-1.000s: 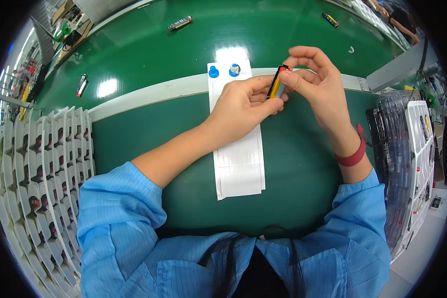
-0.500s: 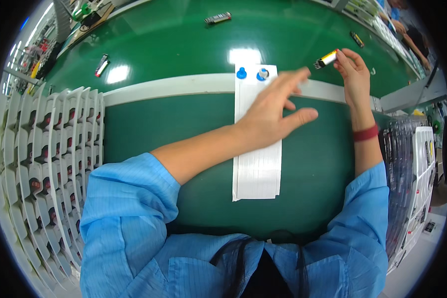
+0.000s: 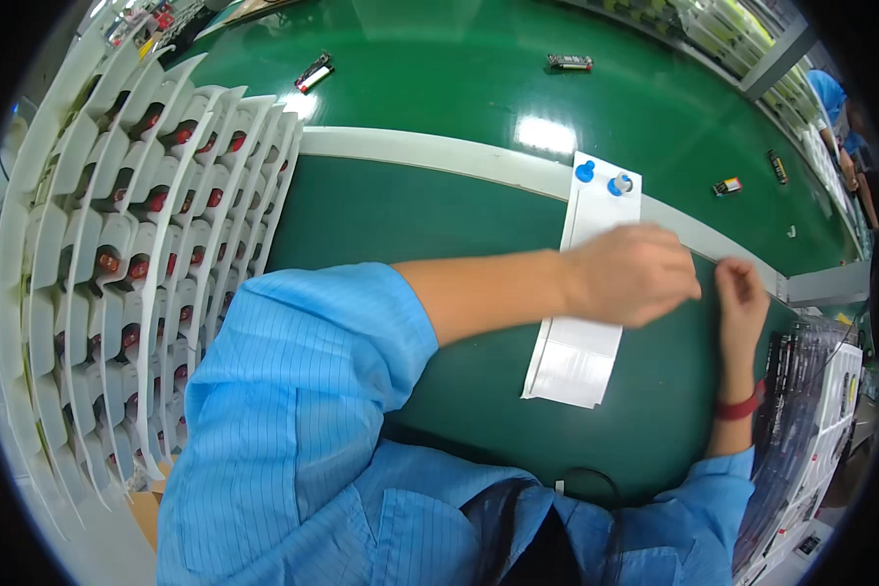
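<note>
My left hand (image 3: 635,276) is over the right side of a white sheet marked in long strips (image 3: 581,356), fingers curled and blurred by motion. Off the sheet's right edge is my right hand (image 3: 742,298), raised with its fingers bent in. What either hand holds, if anything, cannot be made out. Two small blue knob-like pieces stand at the sheet's far end: a plain blue one (image 3: 584,172) and one with a whitish ring-shaped part on top (image 3: 620,184). Beyond my right hand, a small yellow, white and black piece (image 3: 728,186) lies on the green surface (image 3: 439,88).
Stacked white trays with red and dark parts (image 3: 156,264) rise on the left. Clear plastic trays (image 3: 801,391) stand on the right. Small dark pieces (image 3: 569,62), (image 3: 314,73) lie on the far surface, behind a white rail (image 3: 430,149). Another person (image 3: 845,146) is at the far right.
The yellow and white piece has left my right hand and lies on the green surface. My right hand has drawn back nearer me. My left hand has curled its fingers. The view has turned leftward.
</note>
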### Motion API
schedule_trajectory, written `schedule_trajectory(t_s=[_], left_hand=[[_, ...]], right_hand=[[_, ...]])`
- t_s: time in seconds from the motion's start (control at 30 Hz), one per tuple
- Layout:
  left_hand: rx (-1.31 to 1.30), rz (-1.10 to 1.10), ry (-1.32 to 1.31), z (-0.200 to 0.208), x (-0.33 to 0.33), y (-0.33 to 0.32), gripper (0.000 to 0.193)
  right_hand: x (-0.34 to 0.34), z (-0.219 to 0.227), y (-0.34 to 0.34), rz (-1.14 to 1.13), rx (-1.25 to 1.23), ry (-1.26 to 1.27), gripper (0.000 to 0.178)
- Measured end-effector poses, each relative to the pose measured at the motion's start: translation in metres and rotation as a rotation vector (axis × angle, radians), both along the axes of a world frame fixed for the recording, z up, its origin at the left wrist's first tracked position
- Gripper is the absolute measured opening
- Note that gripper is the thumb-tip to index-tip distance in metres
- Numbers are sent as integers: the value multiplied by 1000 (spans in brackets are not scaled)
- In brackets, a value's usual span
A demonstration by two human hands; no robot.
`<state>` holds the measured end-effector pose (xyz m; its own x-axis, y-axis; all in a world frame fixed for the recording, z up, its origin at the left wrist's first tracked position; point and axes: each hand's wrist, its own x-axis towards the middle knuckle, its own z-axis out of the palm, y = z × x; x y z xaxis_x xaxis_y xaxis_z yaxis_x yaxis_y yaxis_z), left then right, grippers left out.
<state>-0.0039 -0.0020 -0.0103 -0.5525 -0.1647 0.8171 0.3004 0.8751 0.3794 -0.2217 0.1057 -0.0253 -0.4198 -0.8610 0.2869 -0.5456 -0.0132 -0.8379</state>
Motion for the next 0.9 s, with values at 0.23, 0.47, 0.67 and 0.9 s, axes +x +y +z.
schedule_trajectory(t_s=[0.23,0.47,0.67,0.9], left_hand=[[-94,1256,63,14,96,-197,21],[395,1912,-615,-13,203,-249,40],[-34,1569,-743,6,187,-247,28],[261,712,-224,56,68,-128,18]], right_hand=[[32,13,23,4,33,-116,7],[36,7,17,-37,64,-6,7],[38,13,11,-1,43,-66,8],[56,7,-30,186,-56,48,15]])
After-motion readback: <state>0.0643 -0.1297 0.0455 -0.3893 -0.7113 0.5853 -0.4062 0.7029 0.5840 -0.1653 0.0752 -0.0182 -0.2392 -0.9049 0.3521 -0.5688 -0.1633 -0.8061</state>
